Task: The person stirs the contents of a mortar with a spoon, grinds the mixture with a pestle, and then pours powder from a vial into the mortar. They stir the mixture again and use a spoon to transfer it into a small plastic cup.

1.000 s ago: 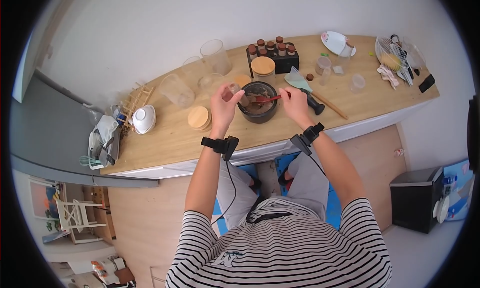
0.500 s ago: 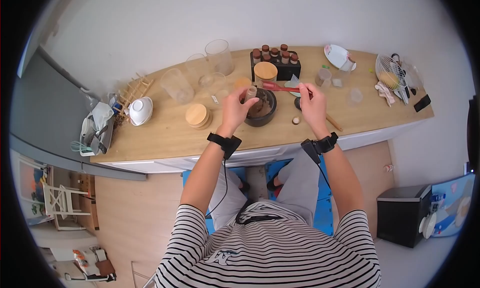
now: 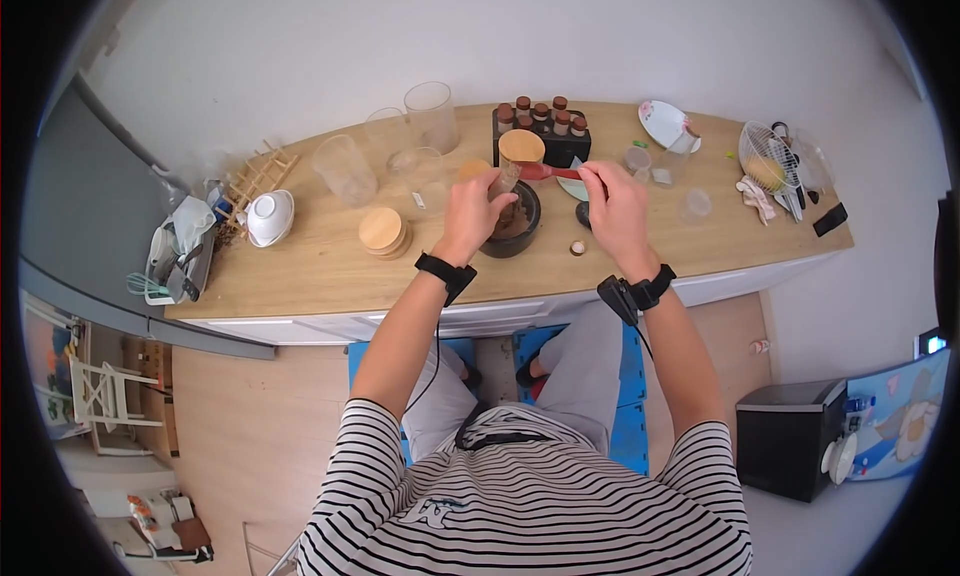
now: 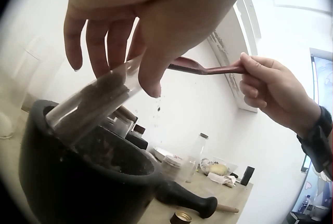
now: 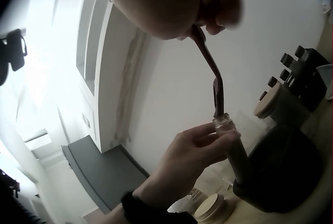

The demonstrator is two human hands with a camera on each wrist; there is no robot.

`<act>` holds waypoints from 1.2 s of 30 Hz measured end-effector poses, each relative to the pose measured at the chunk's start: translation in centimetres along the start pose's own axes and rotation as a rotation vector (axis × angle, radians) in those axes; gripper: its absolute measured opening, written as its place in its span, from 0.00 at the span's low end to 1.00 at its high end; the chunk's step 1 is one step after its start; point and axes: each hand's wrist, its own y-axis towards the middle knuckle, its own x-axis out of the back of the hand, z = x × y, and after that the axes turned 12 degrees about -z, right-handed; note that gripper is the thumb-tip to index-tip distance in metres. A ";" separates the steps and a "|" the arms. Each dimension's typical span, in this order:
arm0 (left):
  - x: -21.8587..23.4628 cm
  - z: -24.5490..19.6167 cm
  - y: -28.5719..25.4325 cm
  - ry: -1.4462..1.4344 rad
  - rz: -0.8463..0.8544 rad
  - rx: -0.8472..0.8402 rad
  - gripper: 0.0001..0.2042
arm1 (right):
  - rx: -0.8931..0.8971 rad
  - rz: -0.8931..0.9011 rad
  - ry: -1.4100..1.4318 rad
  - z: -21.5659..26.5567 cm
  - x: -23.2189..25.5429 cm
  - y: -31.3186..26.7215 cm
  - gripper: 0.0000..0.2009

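My left hand (image 3: 472,216) pinches a clear glass tube (image 4: 96,102) near its mouth, with brown powder inside. The tube leans over the black mortar (image 4: 86,182), its lower end at or inside the rim; exact contact cannot be told. In my right hand (image 3: 618,212) I hold a dark red spoon (image 5: 210,65) by its handle. Its scoop end meets the tube's mouth in the right wrist view. Brown material lies in the mortar. A pestle (image 4: 190,199) with a rounded black end is beside it, and a small cap (image 3: 578,248) sits to the right.
Behind the mortar are a wooden-lidded jar (image 3: 522,147) and a black rack (image 3: 570,146) of capped tubes. Clear glass containers (image 3: 345,170) and a round wooden lid (image 3: 382,230) stand left. Plate (image 3: 668,126), wire basket (image 3: 765,156) and cloth (image 3: 755,200) lie right.
The spoon has risen out of the mortar to the tube's mouth. My left hand has moved the tube over the mortar, and the small cap has come into view beside it.
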 end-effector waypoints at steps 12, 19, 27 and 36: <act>0.4 -0.6 0.7 0.111 0.053 0.000 0.18 | 0.368 0.082 -0.164 1.5 0.3 0.1 0.07; 1.0 -0.6 0.9 0.116 0.071 0.018 0.15 | 0.213 -0.041 -0.102 0.2 -0.8 -1.6 0.05; 0.8 1.8 1.2 0.023 0.008 0.149 0.15 | -0.104 0.108 -0.084 -4.0 -3.4 -7.0 0.07; 1.5 2.9 0.4 -0.198 -0.027 0.172 0.16 | -0.248 0.208 -0.087 -3.9 -4.9 -7.7 0.13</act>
